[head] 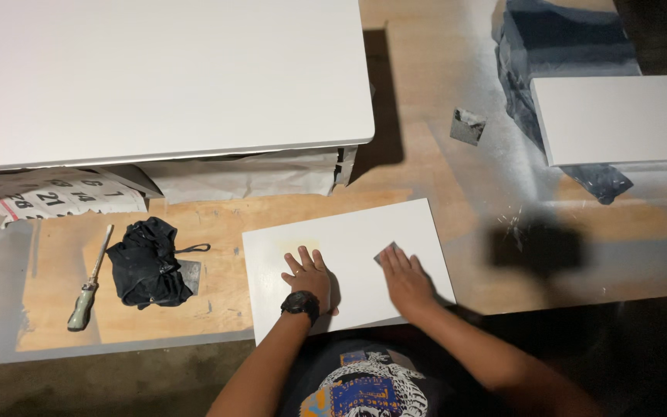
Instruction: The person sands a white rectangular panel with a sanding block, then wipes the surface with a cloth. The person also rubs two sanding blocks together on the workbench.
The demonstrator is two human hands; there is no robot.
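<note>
Hands flat on a white panel at a workbench

Panel (349, 255), white and rectangular, lies slightly askew at the near edge of a plywood workbench (218, 216). The left hand (308, 276), a dark watch on its wrist, rests on it open, palm down, fingers spread. The right hand (404, 278) presses a small grey sanding pad (386, 252) flat against the panel; only a corner of the pad shows past the fingertips.

To the left lie a crumpled black cloth (147, 262) and a screwdriver (88, 287). A large white board (164, 77) on paper-wrapped supports fills the far left. A smaller white board (619, 117) sits at the right on a dark, paint-dusted block. White overspray hazes the bench there. A yellow object at the left edge is cut off. The floor below is dim.
</note>
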